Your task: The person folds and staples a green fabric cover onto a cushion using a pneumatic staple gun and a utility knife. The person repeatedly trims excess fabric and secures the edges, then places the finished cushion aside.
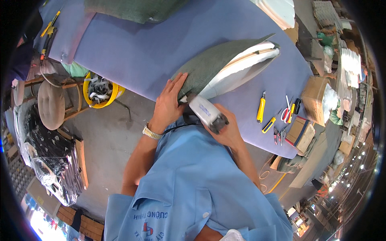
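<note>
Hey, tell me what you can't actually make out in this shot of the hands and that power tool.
Head view only:
- Working tip of the white power tool: hidden between the left hand and the green fabric.
- Right hand fingers: wrapped under the tool, out of sight.
- White padded piece beneath the fabric: mostly covered.
- Small tools beside the yellow utility knife: too small to identify.

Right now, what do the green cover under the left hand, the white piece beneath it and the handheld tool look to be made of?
Green cover: felt-like fabric, matte and fuzzy, draping softly under the left hand. White piece: probably foam or moulded plastic, smooth with a thick pale edge. Handheld tool in the right hand: pale plastic casing, slightly glossy, with a dark end.
</note>
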`<state>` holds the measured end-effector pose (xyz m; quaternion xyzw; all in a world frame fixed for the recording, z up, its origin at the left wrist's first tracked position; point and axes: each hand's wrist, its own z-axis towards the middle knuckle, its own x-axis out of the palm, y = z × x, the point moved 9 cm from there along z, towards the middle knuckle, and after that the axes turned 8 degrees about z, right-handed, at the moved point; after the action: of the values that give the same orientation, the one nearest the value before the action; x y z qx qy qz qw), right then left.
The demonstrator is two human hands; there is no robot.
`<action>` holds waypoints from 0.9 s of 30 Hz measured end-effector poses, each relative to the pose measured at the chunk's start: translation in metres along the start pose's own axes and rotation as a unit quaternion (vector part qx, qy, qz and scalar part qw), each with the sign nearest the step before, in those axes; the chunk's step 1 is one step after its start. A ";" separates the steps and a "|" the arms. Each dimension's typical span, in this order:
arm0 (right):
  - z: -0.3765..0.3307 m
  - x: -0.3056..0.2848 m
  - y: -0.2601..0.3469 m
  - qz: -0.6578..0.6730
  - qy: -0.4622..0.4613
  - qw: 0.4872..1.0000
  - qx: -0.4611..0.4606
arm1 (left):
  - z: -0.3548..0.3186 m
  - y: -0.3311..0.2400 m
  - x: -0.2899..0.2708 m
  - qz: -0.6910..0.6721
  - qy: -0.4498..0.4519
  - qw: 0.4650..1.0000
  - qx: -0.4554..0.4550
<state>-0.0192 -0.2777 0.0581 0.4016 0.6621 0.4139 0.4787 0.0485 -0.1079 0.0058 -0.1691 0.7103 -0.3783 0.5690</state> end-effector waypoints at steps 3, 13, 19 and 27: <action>-0.031 -0.022 -0.002 0.002 -0.017 1.000 -0.018 | -0.001 -0.005 0.001 -0.004 -0.007 1.000 0.008; -0.082 -0.122 -0.172 -0.093 -0.282 0.939 0.175 | -0.014 -0.020 0.024 0.060 -0.005 0.996 0.062; -0.004 -0.251 -0.090 -0.090 -0.490 0.867 0.007 | -0.030 -0.021 0.039 0.114 0.018 0.992 0.057; 0.110 -0.286 -0.075 -0.122 -0.301 0.926 0.190 | -0.020 -0.027 0.027 0.078 0.010 0.994 0.073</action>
<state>0.1397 -0.5502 0.0527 0.5065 0.5967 0.0782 0.6176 0.0166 -0.1370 0.0086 -0.0673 0.6978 -0.3848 0.6003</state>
